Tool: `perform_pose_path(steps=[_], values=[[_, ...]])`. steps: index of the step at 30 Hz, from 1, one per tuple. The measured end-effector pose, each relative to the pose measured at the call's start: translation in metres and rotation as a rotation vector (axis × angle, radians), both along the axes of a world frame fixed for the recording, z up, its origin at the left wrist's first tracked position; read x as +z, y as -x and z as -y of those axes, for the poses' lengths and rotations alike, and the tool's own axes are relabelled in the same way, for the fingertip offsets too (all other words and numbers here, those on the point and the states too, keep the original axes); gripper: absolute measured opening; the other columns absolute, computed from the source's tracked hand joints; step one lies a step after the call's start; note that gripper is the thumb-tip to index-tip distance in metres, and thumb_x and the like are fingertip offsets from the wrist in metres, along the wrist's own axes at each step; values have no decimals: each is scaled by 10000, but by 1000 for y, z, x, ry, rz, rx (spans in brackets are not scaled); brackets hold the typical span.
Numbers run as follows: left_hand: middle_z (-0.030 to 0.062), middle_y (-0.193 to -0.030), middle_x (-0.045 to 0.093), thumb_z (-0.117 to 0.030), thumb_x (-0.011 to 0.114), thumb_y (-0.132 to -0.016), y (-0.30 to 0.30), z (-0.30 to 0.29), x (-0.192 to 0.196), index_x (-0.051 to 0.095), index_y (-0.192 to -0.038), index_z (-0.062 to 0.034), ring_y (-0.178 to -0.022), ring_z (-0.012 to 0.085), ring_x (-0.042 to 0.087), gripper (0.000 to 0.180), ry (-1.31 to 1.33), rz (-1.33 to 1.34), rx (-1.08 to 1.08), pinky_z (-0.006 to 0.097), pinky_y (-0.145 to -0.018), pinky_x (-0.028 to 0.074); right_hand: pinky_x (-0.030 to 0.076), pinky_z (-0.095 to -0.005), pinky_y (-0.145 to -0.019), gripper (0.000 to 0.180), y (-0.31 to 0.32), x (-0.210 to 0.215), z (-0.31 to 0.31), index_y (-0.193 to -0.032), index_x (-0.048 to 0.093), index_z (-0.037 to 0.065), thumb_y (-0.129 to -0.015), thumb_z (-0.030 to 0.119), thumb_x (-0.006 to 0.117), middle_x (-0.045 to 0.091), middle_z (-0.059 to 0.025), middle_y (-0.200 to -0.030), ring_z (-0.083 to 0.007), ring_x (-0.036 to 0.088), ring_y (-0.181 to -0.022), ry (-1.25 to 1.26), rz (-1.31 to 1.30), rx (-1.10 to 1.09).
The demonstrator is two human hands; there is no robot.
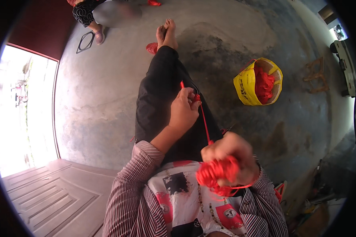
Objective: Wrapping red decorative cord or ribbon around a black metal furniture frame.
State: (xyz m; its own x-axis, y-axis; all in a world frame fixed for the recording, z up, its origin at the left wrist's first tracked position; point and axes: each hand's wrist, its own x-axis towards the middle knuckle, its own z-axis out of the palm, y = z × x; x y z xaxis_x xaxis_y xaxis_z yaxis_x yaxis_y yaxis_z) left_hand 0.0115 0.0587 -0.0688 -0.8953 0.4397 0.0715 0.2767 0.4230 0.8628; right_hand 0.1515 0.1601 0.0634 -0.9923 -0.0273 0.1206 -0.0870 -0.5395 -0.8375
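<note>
Over my lap, my left hand [184, 110] is closed in a pinch on a small looped piece of red cord [197, 97]. A short red tip pokes out above its fingers; I cannot make out what it is. From there a taut red strand [205, 122] runs down to my right hand [237, 152]. That hand is near my chest, smeared by motion, with its fingers wrapped round a bunched hank of red cord [217, 172]. A loose strand trails from the hank beside the right wrist.
To the right, a yellow bag [245, 87] stands on the concrete floor, holding red material. Red bundles lie by my bare feet [168, 35] and farther off. A person's leg [97, 31] shows at far left. A small wooden stool [317, 75] is by the right wall.
</note>
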Motion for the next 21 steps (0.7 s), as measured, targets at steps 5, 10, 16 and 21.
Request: perform_pose_path(steps=[5, 10, 16, 21], values=[[9, -845, 606, -26, 659, -893, 4, -7, 33, 591, -1138, -7, -684, 64, 521, 255, -322, 105, -116, 215, -631, 462, 440, -407, -880, 244, 27, 18, -51, -997, 646, 82, -861, 271, 718, 687, -51, -863, -210, 646, -797, -436, -641, -38], [-12, -694, 541, -157, 570, -967, 47, 8, 30, 608, -977, -43, -554, 46, 434, 121, -269, 457, 127, 201, -465, 339, 498, -338, -738, 138, 70, -51, -87, -887, 696, 72, -750, 70, 714, 646, -45, -911, -238, 655, -830, -1140, -59, -202], [-7, -643, 492, -264, 571, -956, 62, 6, 5, 619, -852, -90, -451, 66, 358, 208, -93, 730, -13, 221, -374, 221, 524, -302, -736, 211, 111, -139, -49, -991, 690, 38, -788, 75, 734, 669, -77, -969, -175, 673, -850, -776, 256, -226], [-23, -623, 484, -183, 560, -922, 67, 5, 46, 590, -759, -95, -432, 41, 320, 188, -399, 902, 191, 205, -377, 216, 518, -271, -769, 202, 106, -132, -44, -988, 685, 3, -810, 79, 740, 670, -88, -982, -145, 659, -875, -711, 27, -453]])
